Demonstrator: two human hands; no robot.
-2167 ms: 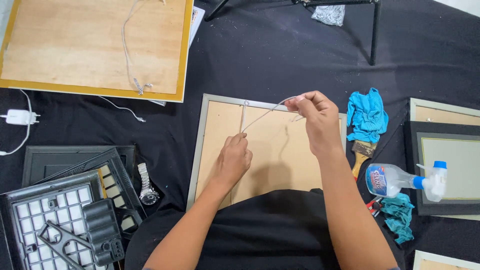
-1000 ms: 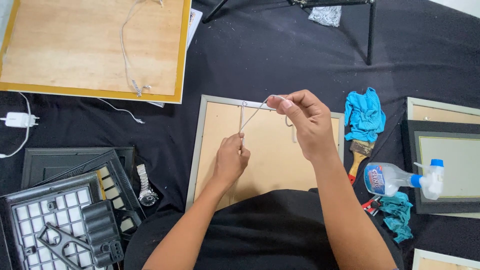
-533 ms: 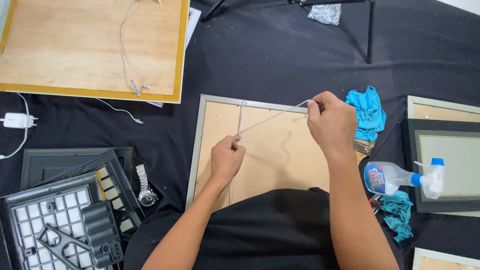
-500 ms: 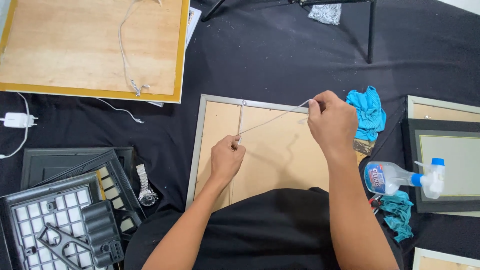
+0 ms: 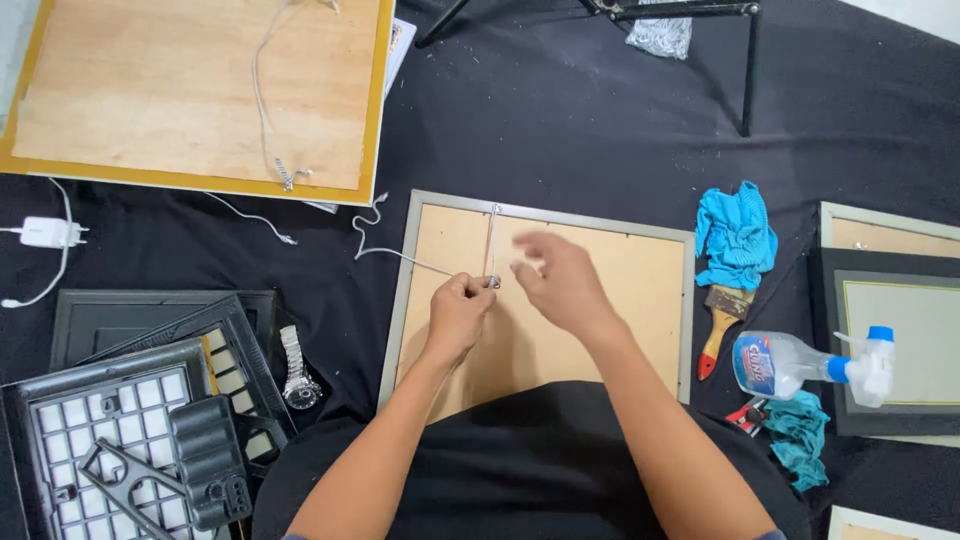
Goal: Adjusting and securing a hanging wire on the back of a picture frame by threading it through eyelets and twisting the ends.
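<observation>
A silver picture frame point(image 5: 685, 300) lies face down on black cloth, its tan backing board up. A thin white cord point(image 5: 491, 240) runs from the frame's top edge down to my left hand point(image 5: 460, 310), which pinches it at a small metal fitting on the backing. The cord's loose end point(image 5: 375, 245) trails left off the frame onto the cloth. My right hand point(image 5: 560, 280) hovers just right of the left one, blurred, fingers apart and holding nothing.
A large gold-edged frame point(image 5: 200, 90) with its own cord lies top left. Black frames and a wristwatch point(image 5: 295, 365) sit at left. A blue rag point(image 5: 737, 235), paintbrush point(image 5: 720, 320), spray bottle point(image 5: 790, 365) and more frames point(image 5: 900, 330) lie at right. Tripod legs point(image 5: 745, 70) stand behind.
My right hand let go of the cord and came down left toward my left hand. The cord's free end now lies left of the frame instead of stretching to the right.
</observation>
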